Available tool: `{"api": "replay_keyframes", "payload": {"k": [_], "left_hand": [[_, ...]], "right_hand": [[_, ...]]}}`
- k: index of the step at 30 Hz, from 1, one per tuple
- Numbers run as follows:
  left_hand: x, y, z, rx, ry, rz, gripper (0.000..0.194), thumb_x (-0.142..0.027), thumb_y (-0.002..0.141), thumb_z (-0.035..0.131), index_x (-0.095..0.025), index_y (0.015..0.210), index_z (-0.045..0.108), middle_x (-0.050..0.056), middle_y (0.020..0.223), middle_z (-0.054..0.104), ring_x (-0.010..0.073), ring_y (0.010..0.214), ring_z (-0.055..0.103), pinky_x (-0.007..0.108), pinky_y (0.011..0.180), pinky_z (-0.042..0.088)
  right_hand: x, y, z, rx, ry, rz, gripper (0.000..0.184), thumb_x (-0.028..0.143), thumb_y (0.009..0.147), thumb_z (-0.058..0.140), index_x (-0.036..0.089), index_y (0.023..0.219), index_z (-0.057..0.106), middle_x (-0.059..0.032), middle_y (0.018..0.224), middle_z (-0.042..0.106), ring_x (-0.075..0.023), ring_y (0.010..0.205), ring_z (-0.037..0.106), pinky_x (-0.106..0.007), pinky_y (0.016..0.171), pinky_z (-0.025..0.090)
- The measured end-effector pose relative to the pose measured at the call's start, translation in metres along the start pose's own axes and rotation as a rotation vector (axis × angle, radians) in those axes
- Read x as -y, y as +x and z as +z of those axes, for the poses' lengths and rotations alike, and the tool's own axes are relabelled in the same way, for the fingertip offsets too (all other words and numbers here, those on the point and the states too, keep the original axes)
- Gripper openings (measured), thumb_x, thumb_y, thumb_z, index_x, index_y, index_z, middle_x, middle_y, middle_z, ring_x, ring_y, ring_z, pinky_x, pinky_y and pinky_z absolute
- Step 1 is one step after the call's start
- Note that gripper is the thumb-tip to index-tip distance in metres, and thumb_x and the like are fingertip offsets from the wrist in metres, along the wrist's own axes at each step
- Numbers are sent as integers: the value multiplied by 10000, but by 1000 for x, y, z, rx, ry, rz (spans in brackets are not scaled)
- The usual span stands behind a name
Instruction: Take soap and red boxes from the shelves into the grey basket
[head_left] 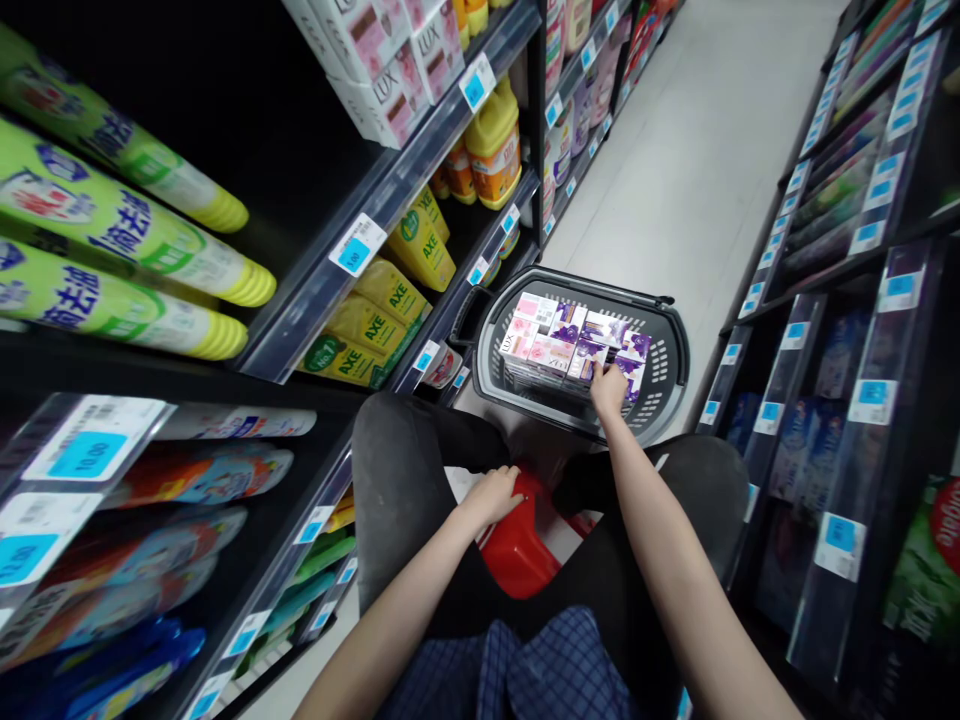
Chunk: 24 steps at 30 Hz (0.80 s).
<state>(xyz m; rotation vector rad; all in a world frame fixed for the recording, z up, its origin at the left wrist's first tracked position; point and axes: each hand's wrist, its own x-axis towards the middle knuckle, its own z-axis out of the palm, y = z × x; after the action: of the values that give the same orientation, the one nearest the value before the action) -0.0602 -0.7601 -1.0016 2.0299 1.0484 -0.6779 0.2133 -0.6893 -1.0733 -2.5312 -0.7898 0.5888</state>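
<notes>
Pink boxes [551,352] and purple boxes [634,345] lie grouped in the basket [489,368]; the right hand [610,390] touches a purple one, grip unclear. The left hand [491,497], loosely open, rests at a red seat [521,550].

Pink, purple boxes [551,352] in basket [658,362]

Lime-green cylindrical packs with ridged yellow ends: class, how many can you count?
3: the uppermost pack, the middle pack and the lowest pack, side by side at the picture's upper left. Others may be hidden behind them.
</notes>
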Motion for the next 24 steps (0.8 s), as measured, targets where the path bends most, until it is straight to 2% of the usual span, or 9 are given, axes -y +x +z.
{"api": "replay_keyframes", "payload": {"k": [7, 10, 11, 13, 16, 18, 20, 21, 24], "left_hand": [[-9, -7, -2, -40, -80, 2, 346, -276, 850, 575, -170, 1179, 563, 126, 1175, 622, 259, 1112, 597, 363, 951, 461], [-13, -15, -32, -220, -346, 154, 284, -263, 861, 558, -182, 1131, 595, 83, 1138, 650, 202, 1055, 620, 304, 928, 483], [-13, -18, -53, -335, -433, 204, 264, -270, 871, 541, -181, 1113, 600, 78, 1122, 657, 186, 1027, 627, 286, 906, 494], [-12, -22, -112, -650, -528, 253, 246, -285, 883, 515, -181, 1090, 596, 77, 1101, 657, 175, 993, 630, 276, 872, 507], [-4, -22, -233, -1213, -495, 258, 276, -261, 859, 538, -191, 1126, 552, 75, 1142, 618, 192, 1047, 597, 323, 919, 483], [6, -15, -316, -1467, -479, 222, 399, -223, 815, 604, -175, 1193, 483, 103, 1258, 544, 214, 1122, 559, 356, 953, 457], [19, -2, -389, -1607, -485, 88, 620, -219, 753, 704, -133, 1279, 388, 172, 1373, 424, 257, 1239, 470, 387, 1017, 396], [26, 6, -419, -1629, -480, 28, 719, -227, 720, 749, -109, 1305, 345, 203, 1407, 373, 276, 1296, 410, 400, 1062, 342], [46, 31, -484, -1569, -485, -28, 887, -271, 673, 810, -15, 1312, 250, 285, 1415, 316, 298, 1337, 338, 430, 1111, 232]], "right_hand": [[4, -2, -3, 20, 6, 35, 404, 400, 931, 413, 64, 998, 628, -220, 1028, 656, -292, 986, 600, -344, 866, 392], [10, -8, -14, 22, 28, 66, 403, 358, 909, 416, 26, 1004, 625, -267, 1034, 641, -329, 1004, 601, -373, 859, 400], [12, -9, -19, 15, 38, 79, 416, 353, 905, 403, 18, 1025, 618, -281, 1043, 633, -341, 1009, 599, -385, 849, 405], [16, -13, -31, 4, 64, 92, 452, 382, 899, 367, 35, 1052, 612, -284, 1048, 630, -360, 1001, 599, -406, 820, 415], [17, -18, -49, 29, 104, 68, 457, 458, 872, 347, 124, 976, 640, -230, 964, 664, -364, 932, 617, -414, 773, 424], [15, -21, -58, 56, 141, 24, 431, 499, 839, 349, 187, 908, 637, -188, 930, 680, -344, 886, 627, -408, 765, 429], [10, -22, -64, 78, 194, -16, 407, 539, 793, 364, 228, 857, 620, -157, 933, 689, -329, 864, 631, -405, 772, 436], [7, -22, -65, 85, 222, -24, 401, 558, 764, 378, 241, 837, 612, -146, 932, 692, -329, 863, 632, -408, 776, 439], [-1, -19, -66, 115, 300, 5, 390, 589, 691, 421, 260, 792, 604, -117, 880, 700, -336, 838, 643, -424, 775, 452]]}}
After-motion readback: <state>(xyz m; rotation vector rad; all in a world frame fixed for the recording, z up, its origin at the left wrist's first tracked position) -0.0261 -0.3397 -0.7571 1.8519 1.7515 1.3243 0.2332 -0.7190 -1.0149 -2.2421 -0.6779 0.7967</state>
